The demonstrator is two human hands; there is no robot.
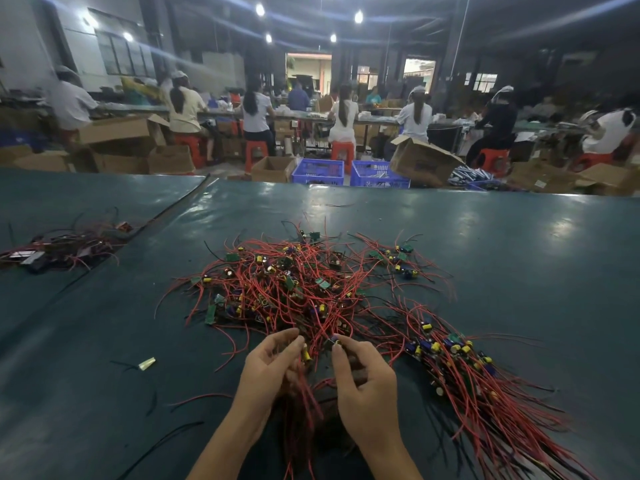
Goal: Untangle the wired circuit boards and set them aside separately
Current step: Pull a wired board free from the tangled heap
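Observation:
A big tangled heap of small circuit boards (287, 285) with red and black wires lies in the middle of the dark green table (485, 244). A straighter row of sorted boards (450, 355) runs down the right, its wires fanned toward me. My left hand (273, 372) pinches a board with a yellow part (305, 353) at the heap's near edge. My right hand (360, 379) grips another small board (335, 341) just beside it. Red wires hang down between both hands toward me.
A smaller dark bundle of wired boards (59, 247) lies at the far left. A pale scrap (147, 364) and loose black wires (152, 396) lie at the near left. Beyond the table's far edge stand blue crates (318, 172), cardboard boxes and seated workers.

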